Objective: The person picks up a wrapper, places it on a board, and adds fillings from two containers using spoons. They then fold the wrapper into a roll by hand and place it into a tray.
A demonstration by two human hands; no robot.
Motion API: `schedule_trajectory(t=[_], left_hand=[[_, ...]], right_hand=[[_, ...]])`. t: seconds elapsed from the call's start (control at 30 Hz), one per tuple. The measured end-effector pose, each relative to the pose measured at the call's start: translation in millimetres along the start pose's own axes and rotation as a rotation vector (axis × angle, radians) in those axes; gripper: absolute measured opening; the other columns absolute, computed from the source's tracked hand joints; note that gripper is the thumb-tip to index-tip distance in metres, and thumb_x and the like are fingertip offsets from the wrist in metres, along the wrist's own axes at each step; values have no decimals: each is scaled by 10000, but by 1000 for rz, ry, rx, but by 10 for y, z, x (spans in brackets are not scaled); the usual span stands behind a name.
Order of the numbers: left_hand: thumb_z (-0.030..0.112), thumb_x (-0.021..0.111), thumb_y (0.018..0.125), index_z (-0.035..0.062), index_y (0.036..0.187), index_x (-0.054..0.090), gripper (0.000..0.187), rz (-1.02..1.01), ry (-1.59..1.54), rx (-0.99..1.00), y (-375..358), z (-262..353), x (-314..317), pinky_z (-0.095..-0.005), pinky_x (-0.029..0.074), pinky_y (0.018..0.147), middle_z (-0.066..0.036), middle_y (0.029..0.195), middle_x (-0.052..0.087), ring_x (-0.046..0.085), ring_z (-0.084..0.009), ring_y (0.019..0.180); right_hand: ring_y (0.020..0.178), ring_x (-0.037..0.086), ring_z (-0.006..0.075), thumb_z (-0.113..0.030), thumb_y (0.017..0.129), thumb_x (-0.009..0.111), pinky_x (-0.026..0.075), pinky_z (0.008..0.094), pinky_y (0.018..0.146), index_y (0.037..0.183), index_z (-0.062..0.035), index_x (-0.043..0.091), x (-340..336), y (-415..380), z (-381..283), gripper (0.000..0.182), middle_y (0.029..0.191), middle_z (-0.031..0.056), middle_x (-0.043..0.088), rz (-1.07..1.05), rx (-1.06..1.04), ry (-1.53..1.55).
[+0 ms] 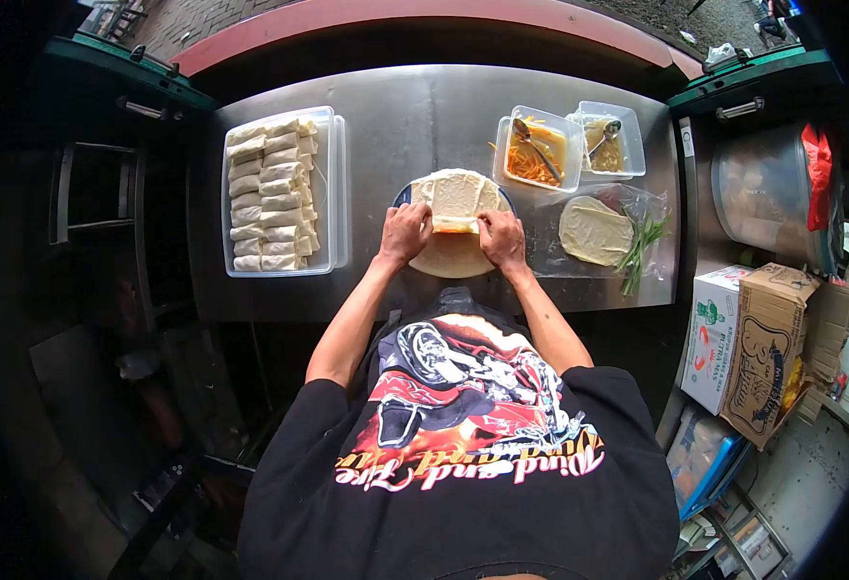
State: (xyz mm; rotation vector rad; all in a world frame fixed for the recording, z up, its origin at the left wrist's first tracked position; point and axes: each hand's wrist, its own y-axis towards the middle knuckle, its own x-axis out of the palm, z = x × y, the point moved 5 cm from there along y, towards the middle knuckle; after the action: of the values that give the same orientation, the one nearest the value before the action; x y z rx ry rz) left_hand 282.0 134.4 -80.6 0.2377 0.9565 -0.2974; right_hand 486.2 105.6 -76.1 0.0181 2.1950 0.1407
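A pale spring roll wrapper [458, 196] lies on a round board [449, 261], with a dark blue rim showing behind it. My left hand [406, 233] pinches the wrapper's near left corner, and my right hand [502, 239] pinches the near right one. Between them, a strip of orange filling [455, 229] shows along the folded near edge. Fingers of both hands are closed, thumbs toward the middle. To the right, a flat round stack of wrappers [594, 231] rests on clear plastic beside long green stalks [645, 244].
At the left stands a clear plastic container [327, 145] filled with rows of finished rolls [275, 198]. Back right, one tub holds shredded carrot [526, 162] and a spoon; another tub [634, 155] holds pale food and a spoon. Cardboard boxes [768, 338] stand right of the steel table [395, 106].
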Motion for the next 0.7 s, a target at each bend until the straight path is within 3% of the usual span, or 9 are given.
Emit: schedule_trajectory(t=[0.27,0.43,0.53,0.6,0.67,0.7], left_hand=[[169,591,878,112,954,604,95,40,43,-66,173,-111,92,-399,414,795,-56,904,655,618,-233,877],[168,588,879,113,1001,601,135,68,64,-101,105,-133,99,-401,415,794,-67,925,643,613,-239,890],[162,598,867,104,1005,596,150,203,98,-135,-4,-98,7,-408,420,783,-76,939,621,603,-253,915],[162,614,847,95,988,591,158,261,132,-270,-135,-107,-76,-420,424,775,-79,950,602,593,-266,932],[163,618,841,95,978,590,156,262,102,-360,-278,-89,-129,-425,426,776,-79,954,601,590,-270,936],[164,622,835,94,969,589,154,263,73,-456,-374,-120,-141,-430,428,777,-80,957,600,588,-274,940]], right_hand=[[886,621,284,-209,868,634,468,426,780,1033,-111,659,150,191,114,193,920,95,683,2,5,-141],[911,611,275,-203,863,633,465,424,783,1045,-108,646,143,173,97,206,936,88,670,31,69,-221],[962,590,265,-184,861,626,456,411,806,1051,-95,643,112,149,19,210,995,91,643,65,79,-278],[990,577,262,-173,860,621,451,403,821,1059,-88,643,81,125,-51,218,1034,97,626,91,65,-309],[1027,555,263,-146,846,625,435,394,850,1076,-81,647,41,67,-221,241,1086,109,590,174,-164,-288],[1027,555,263,-146,846,625,435,394,850,1076,-81,647,44,39,-253,241,1086,109,590,175,-166,-287]])
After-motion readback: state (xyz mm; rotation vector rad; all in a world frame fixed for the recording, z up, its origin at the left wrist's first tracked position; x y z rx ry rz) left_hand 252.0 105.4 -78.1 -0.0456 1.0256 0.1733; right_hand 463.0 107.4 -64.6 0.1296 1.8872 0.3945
